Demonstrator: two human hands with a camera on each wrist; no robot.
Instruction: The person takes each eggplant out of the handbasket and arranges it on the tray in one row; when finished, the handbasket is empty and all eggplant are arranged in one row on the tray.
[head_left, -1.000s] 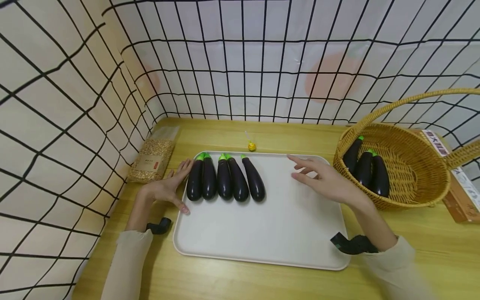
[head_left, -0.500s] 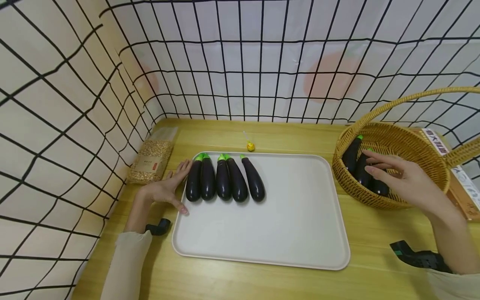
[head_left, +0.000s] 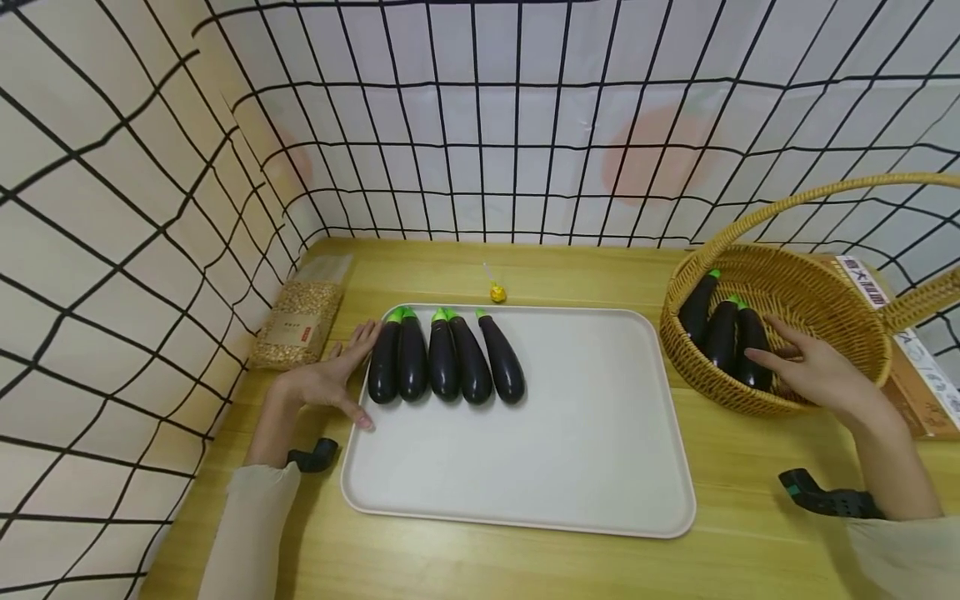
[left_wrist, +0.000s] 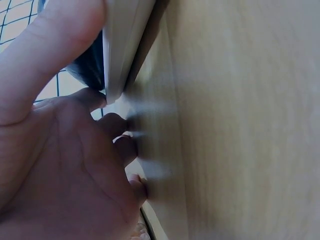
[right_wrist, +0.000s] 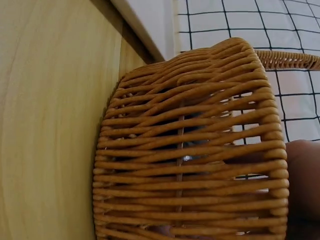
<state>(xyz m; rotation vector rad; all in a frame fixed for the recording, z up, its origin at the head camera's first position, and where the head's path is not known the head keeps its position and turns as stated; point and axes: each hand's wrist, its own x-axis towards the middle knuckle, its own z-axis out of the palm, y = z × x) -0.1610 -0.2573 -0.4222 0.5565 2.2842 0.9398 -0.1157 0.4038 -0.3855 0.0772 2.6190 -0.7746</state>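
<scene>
In the head view my left hand (head_left: 330,379) lies at the left rim of a white tray (head_left: 592,467), its thumb over the rim and its fingers spread beside the leftmost eggplant. Several dark eggplants (head_left: 444,362) with green stems stand in a row on the tray's left half. The left wrist view shows this palm (left_wrist: 75,165) against the tray's edge. My right hand (head_left: 825,371) reaches into a wicker basket (head_left: 832,333). Its thumb and fingers straddle the rightmost eggplant (head_left: 752,342) of three there. In the right wrist view the basket wall (right_wrist: 190,150) mostly hides the grasp.
A bag of grains (head_left: 300,321) lies left of the tray, and a yellow-wrapped lollipop (head_left: 497,292) behind it. The basket's tall handle (head_left: 772,212) arches over its opening. A box (head_left: 918,392) sits right of the basket. Black wire mesh (head_left: 480,150) closes the back and left.
My right hand has moved from above the tray's right side into the basket and down to the rightmost eggplant. My left hand has stayed at the tray's left rim.
</scene>
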